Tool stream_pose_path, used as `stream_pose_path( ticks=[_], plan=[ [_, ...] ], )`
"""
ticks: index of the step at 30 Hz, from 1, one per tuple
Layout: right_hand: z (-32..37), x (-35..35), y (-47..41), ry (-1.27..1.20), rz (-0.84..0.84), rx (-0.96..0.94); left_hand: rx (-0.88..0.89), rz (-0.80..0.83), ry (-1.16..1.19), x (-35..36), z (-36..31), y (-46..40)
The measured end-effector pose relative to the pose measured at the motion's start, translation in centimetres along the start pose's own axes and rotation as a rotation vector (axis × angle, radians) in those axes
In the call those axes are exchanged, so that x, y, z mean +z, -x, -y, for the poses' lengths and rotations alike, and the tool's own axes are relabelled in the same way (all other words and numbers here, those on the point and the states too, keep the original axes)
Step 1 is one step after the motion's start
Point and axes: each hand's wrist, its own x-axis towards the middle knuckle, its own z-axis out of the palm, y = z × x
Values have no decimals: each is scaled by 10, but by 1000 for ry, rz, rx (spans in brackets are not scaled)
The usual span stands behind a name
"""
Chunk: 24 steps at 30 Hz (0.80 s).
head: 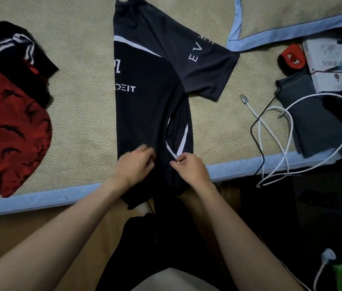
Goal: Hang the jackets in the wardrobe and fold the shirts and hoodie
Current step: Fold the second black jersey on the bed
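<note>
Both bare forearms reach forward over the mat's blue edge. The left hand [135, 164] curls its fingers into the smooth black shirt [149, 97], gripping the hem; the right hand [189, 166] pinches the hem by a white stripe. The shirt lies half-folded lengthwise on the woven straw mat [86, 114], one sleeve splayed right.

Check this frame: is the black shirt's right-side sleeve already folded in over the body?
No, the black shirt has that sleeve spread out flat on the mat, beside the body.
</note>
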Motion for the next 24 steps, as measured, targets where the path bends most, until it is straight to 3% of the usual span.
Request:
stream_pose_path(
  ticks=[3,7,11,14,20,24],
  plan=[
    [15,5,-10,112,-15,-10,186,-126,-194,-44,-23,-89],
    [11,10,-14,127,-161,-105,385,123,-635,-84,-35,-165],
    [2,10,-22,104,-186,-160,532,334,-876,-95,-40,-194],
    [-8,10,-28,64,-157,-180,535,325,-883,-104,-47,-207],
    [-32,3,-30,-126,-135,-200,374,436,-814,-115,-59,-230],
    [-45,-2,-31,-251,-45,-183,362,334,-905,-117,-67,-236]
  ],
)
